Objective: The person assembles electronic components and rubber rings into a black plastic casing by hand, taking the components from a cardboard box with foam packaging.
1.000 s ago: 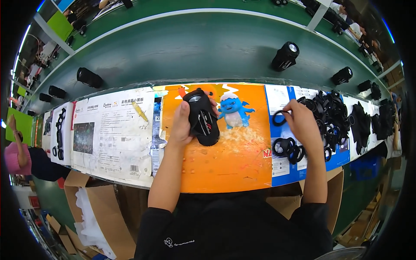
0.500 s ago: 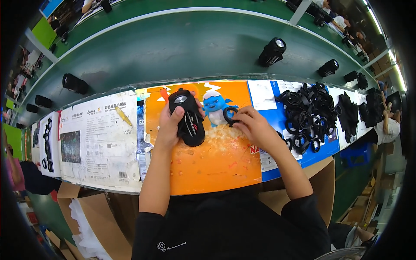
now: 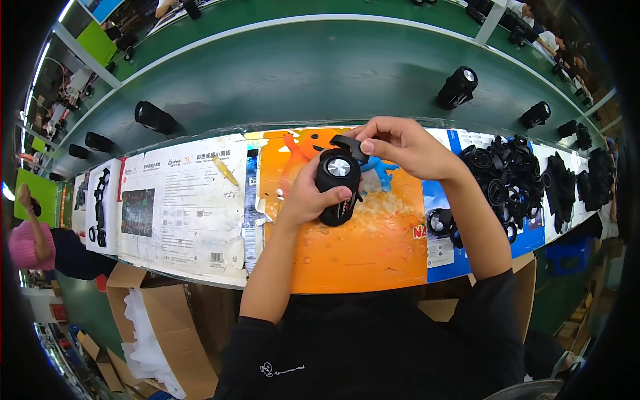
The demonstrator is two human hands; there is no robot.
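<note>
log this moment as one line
left hand: holding black cylinder | right hand: holding black ring by cylinder's far end | right side: pile of black rings

One view: left fisheye of a head-worn pair, upright, unmirrored. Sits above the wearer's black T-shirt [image 3: 387, 340], roughly over the near edge of the paper-covered worktable [image 3: 353, 267], pitched down and facing across to its far edge. Close range on left hand [image 3: 312, 195] and right hand [image 3: 408, 148] near mid-frame; green conveyor [image 3: 300, 77] past the far edge sits farther off. Very wide: green floor [image 3: 77, 300] beyond the near edge shows, far rail [image 3: 347, 17] bows into an arc.
</note>
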